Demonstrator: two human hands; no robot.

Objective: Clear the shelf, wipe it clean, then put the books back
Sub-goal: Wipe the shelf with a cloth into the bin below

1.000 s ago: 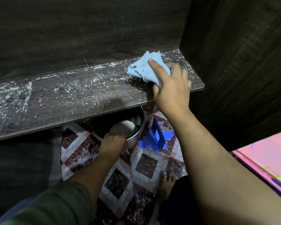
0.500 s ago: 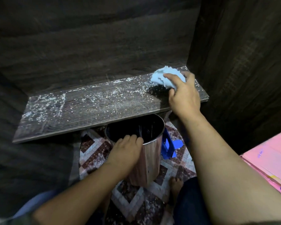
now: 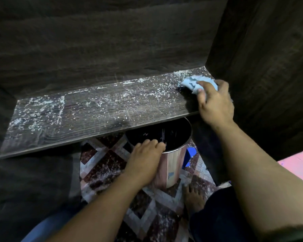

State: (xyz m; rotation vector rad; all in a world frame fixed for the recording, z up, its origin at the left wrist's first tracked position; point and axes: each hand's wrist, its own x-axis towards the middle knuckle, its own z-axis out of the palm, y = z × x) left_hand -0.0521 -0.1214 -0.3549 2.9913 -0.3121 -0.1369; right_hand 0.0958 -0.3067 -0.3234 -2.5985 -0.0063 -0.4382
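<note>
A dark wooden shelf (image 3: 87, 116) runs across the middle, bare of books and speckled with white dust and crumbs. My right hand (image 3: 215, 103) presses a crumpled light blue cloth (image 3: 192, 82) onto the shelf's far right end, by the side panel. My left hand (image 3: 145, 156) grips the rim of a shiny metal bin (image 3: 171, 165) held just under the shelf's front edge, its dark opening facing up.
Dark wood panels close in the back and right side (image 3: 262, 67). A patterned tile floor (image 3: 103, 168) lies below, dusted white, with a bare foot (image 3: 192, 198) on it. A blue plastic object (image 3: 191, 152) sits behind the bin. A pink surface (image 3: 299, 163) shows at far right.
The metal bin has been lifted from the floor up to the shelf's front edge by my left hand. My right hand with the cloth has stayed at the shelf's right end.
</note>
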